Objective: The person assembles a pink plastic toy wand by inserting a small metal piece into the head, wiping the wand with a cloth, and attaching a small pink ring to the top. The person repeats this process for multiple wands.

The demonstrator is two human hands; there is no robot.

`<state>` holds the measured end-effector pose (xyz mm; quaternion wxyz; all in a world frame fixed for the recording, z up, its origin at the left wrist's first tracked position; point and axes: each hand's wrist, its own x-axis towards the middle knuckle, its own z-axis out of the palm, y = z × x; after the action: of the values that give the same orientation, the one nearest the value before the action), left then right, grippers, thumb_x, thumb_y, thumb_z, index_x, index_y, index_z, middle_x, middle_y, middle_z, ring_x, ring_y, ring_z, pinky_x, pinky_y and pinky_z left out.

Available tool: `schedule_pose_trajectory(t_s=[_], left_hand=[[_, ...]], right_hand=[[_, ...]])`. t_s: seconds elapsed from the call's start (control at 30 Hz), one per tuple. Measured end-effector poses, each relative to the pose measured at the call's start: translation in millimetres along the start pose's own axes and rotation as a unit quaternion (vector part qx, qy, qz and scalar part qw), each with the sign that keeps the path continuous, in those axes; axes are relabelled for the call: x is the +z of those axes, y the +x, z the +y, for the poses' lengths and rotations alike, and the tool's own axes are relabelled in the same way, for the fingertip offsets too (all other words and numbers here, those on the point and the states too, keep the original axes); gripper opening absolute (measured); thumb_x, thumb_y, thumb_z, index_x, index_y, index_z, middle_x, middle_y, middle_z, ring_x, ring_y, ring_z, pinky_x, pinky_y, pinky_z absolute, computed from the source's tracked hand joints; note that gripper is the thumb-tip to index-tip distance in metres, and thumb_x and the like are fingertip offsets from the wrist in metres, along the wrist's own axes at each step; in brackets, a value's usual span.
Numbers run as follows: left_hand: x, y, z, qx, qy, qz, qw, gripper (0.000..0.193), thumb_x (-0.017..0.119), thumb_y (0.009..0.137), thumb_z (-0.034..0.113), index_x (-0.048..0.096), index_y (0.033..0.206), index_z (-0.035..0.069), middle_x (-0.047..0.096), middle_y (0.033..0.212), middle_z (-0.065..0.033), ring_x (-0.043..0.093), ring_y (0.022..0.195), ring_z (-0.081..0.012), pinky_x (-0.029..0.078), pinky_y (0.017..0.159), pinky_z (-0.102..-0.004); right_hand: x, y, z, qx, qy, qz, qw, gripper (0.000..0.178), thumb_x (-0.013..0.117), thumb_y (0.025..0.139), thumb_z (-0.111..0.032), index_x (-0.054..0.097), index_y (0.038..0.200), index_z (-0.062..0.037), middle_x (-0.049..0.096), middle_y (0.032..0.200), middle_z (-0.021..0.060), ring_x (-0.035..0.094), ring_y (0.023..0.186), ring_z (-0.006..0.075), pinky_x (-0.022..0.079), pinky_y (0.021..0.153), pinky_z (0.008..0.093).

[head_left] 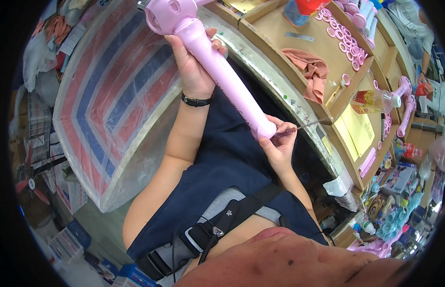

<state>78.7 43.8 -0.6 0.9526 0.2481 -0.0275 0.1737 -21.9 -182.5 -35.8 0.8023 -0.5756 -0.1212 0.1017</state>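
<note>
My right hand is closest to me, fingers pinched around a thin tool with a purple handle, whose metal tip points away to the right while the handle end sits right at the lower end of the pink handheld fan body. My right fingertips touch that lower end too. Further out, my left hand, a black band on its wrist, is wrapped closed around the upper part of the fan's long handle, holding it tilted so the rounded head is up and away from me, beyond my left hand. Under both hands lies my dark blue apron. To the left of my left hand is a big bundle wrapped in clear plastic with red and blue stripes. Beyond my right hand the cardboard-lined worktop carries a crumpled pinkish cloth, and farther off rows of small pink rings. Far to the right a clear bottle of orange liquid lies beside yellow sheets.
</note>
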Motion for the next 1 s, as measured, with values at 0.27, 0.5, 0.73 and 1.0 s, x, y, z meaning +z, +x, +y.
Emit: schedule_pose_trajectory(t_s=[0.27, 0.5, 0.73, 1.0], left_hand=[[2, -2, 1, -0.026, -0.033, -0.018, 0.999, 0.066, 0.038, 0.089, 0.065, 0.049, 0.116, 0.006, 0.059, 0.103, -0.0125, 0.056, 0.075, -0.0181, 0.048, 0.066, -0.0323], [-5, -13, -5, -0.068, 0.075, -0.046, 0.994, 0.069, 0.039, 0.089, 0.064, 0.044, 0.124, 0.005, 0.060, 0.104, -0.0140, 0.059, 0.074, -0.0181, 0.050, 0.065, -0.0331], [-15, -18, -6, -0.046, 0.191, -0.083, 0.977, 0.070, 0.046, 0.088, 0.061, 0.040, 0.129, 0.004, 0.057, 0.112, -0.0165, 0.059, 0.074, -0.0184, 0.048, 0.062, -0.0298], [-8, -23, -9, -0.121, 0.181, -0.167, 0.962, 0.068, 0.048, 0.089, 0.057, 0.036, 0.131, 0.004, 0.055, 0.106, -0.0146, 0.055, 0.067, -0.0159, 0.044, 0.058, -0.0238]], right_hand=[[-15, 19, -16, 0.137, -0.003, 0.030, 0.990, 0.031, 0.032, 0.102, -0.029, 0.045, 0.090, -0.0039, 0.064, 0.087, 0.0169, 0.062, 0.059, 0.0176, 0.049, 0.053, 0.0244], [-67, 90, -59, -0.066, -0.468, 0.274, 0.837, 0.036, 0.050, 0.094, -0.029, 0.054, 0.111, 0.0025, 0.062, 0.092, 0.0187, 0.062, 0.086, 0.0292, 0.047, 0.077, 0.0382], [-148, 33, -90, -0.118, -0.546, 0.290, 0.777, 0.017, 0.065, 0.083, -0.017, 0.064, 0.094, -0.0049, 0.063, 0.099, 0.0111, 0.060, 0.095, 0.0274, 0.047, 0.082, 0.0351], [-327, 24, -127, 0.109, -0.604, 0.238, 0.752, 0.044, 0.072, 0.073, -0.026, 0.062, 0.107, -0.0009, 0.063, 0.107, 0.0186, 0.060, 0.102, 0.0309, 0.046, 0.088, 0.0373]])
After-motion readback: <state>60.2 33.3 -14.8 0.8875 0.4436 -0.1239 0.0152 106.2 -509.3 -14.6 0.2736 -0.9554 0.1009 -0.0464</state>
